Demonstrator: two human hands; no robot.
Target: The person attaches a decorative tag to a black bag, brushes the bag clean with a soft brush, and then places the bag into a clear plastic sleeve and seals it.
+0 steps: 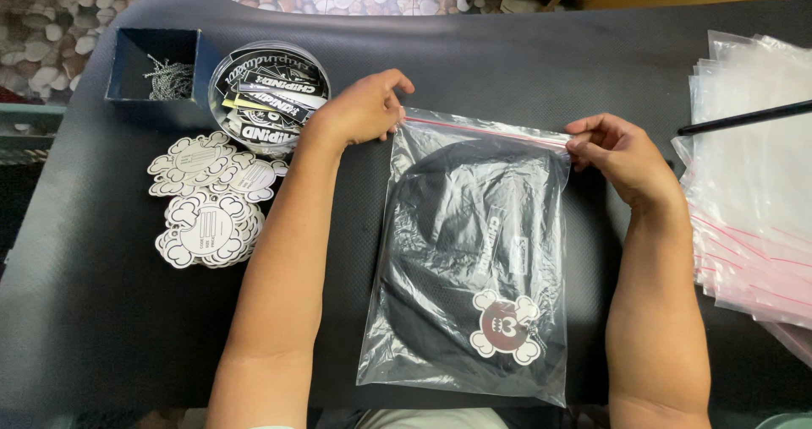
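Bag [474,260] lies between left hand [359,108] and right hand [617,154].

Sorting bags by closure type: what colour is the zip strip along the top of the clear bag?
Red, on the zip strip between both hands, seen in the head view.

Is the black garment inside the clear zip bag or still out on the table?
Inside. The black garment lies flat within the clear zip bag, under its plastic, while the left hand and right hand pinch the top corners.
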